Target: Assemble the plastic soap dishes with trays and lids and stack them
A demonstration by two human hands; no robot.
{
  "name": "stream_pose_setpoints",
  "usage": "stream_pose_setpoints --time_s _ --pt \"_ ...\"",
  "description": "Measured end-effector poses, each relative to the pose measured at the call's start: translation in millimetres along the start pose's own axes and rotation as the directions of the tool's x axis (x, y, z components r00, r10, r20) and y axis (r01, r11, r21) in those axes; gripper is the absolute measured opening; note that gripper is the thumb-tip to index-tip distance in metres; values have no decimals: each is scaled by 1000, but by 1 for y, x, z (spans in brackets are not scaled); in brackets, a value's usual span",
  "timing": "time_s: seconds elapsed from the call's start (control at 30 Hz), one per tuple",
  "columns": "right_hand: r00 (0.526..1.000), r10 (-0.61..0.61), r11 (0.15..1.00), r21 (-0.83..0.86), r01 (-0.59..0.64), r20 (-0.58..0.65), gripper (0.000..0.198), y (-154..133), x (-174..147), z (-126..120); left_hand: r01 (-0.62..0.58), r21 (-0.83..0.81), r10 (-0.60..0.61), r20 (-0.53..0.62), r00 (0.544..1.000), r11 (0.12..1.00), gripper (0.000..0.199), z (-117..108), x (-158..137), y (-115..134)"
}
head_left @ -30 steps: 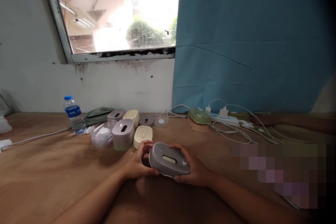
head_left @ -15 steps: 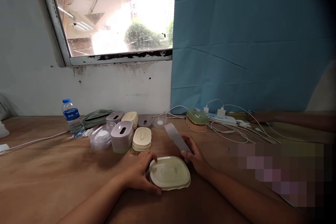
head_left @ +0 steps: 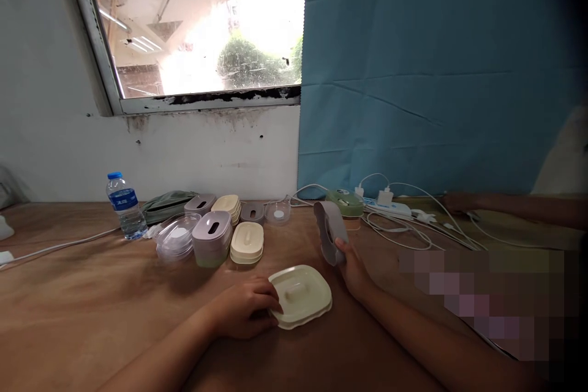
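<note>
A pale cream-green lid [head_left: 309,294] with a wavy rim and a raised bar in its middle lies low over the table in front of me. My left hand [head_left: 252,303] grips its left edge, fingertips over the rim. In my right hand [head_left: 353,266] a greyish-purple lid [head_left: 339,220] with a scalloped edge stands upright on its side, held by its lower end. Beyond my left hand sit a small stack of cream lids [head_left: 248,239] and a mauve-lidded container [head_left: 212,239].
Clear plastic containers [head_left: 176,237], a water bottle [head_left: 124,205] and a green pouch [head_left: 168,205] stand behind on the left. At the back right are a green-lidded box [head_left: 348,203], a power strip [head_left: 388,207] and loose white cables [head_left: 413,233]. Another person's arm [head_left: 514,205] reaches in from the right.
My right hand has turned the purple lid from slanting to upright, showing its inner side. My left hand has shifted its grip, and the cream-green lid has tilted and turned slightly.
</note>
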State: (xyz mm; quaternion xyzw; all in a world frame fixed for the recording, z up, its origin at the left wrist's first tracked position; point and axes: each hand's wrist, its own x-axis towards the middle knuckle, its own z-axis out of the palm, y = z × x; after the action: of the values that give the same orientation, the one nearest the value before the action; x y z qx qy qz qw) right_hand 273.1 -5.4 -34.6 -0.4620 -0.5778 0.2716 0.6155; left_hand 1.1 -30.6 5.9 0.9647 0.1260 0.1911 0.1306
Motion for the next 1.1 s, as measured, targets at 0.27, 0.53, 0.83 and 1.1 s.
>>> stream_pose_setpoints --time_s 0.27,0.53,0.83,1.1 --pt "997 -43 996 -85 38 -57 37 -10 11 -14 233 338 -80 -411 908 912 21 8 1 -20" --pt "1000 -13 996 -85 14 17 34 -10 9 -11 549 348 -302 -558 773 760 27 11 8 -50" --pt "998 32 996 -80 -27 62 37 -13 6 -10 550 322 -362 -489 793 771 29 8 2 -57" --pt "995 31 994 -108 -20 98 38 -16 7 -8 524 356 -343 -460 819 774 36 5 0 -55"
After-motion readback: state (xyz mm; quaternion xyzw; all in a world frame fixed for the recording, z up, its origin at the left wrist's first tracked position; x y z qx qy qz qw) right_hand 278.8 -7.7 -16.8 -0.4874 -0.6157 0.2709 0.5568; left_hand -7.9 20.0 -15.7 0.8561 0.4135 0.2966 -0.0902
